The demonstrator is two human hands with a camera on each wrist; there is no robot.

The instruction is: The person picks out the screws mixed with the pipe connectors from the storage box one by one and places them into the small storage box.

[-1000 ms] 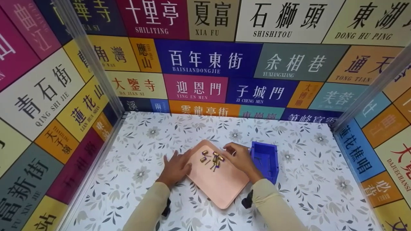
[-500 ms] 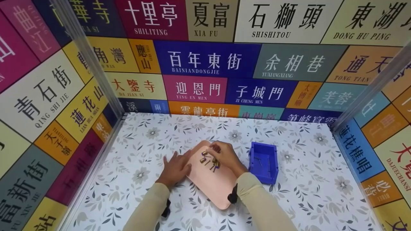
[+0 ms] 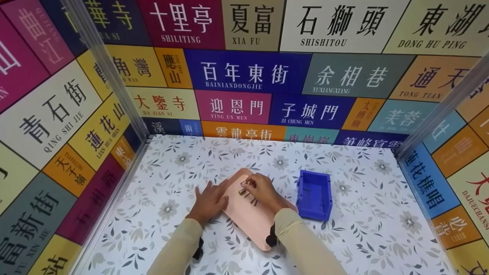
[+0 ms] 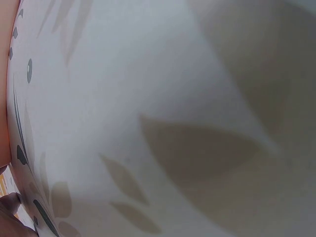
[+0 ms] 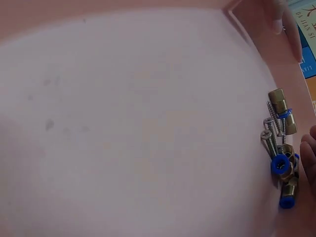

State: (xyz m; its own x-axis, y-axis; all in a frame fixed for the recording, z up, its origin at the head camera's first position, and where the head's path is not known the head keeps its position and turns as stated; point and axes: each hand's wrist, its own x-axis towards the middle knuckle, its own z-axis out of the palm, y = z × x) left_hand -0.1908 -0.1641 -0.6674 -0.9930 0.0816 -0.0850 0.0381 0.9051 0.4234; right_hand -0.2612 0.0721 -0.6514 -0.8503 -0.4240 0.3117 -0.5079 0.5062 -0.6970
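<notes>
A shallow pink tray [image 3: 248, 225] lies slantwise on the table, holding a small pile of brass fittings [image 5: 281, 165] with blue rings and several screws [image 5: 268, 140]. My left hand [image 3: 208, 200] rests against the tray's left rim, fingers fairly straight and spread. Over the pile, my right hand [image 3: 261, 191] reaches in from the right with bent fingers, its tips at the brass pieces. Whether it pinches one is hidden. The right wrist view shows fingertips [image 5: 309, 150] close beside the fittings. The left wrist view holds mostly tabletop.
A blue bin [image 3: 314, 196] with a few thin screws inside stands right of the tray. The table [image 3: 172, 233] has a white leaf-patterned cover. Walls with coloured sign panels [image 3: 248, 70] enclose it at the back and on both sides.
My right hand has moved left from beside the blue bin to the pile in the tray, and its fingers have come down there. My left hand has stayed at the rim.
</notes>
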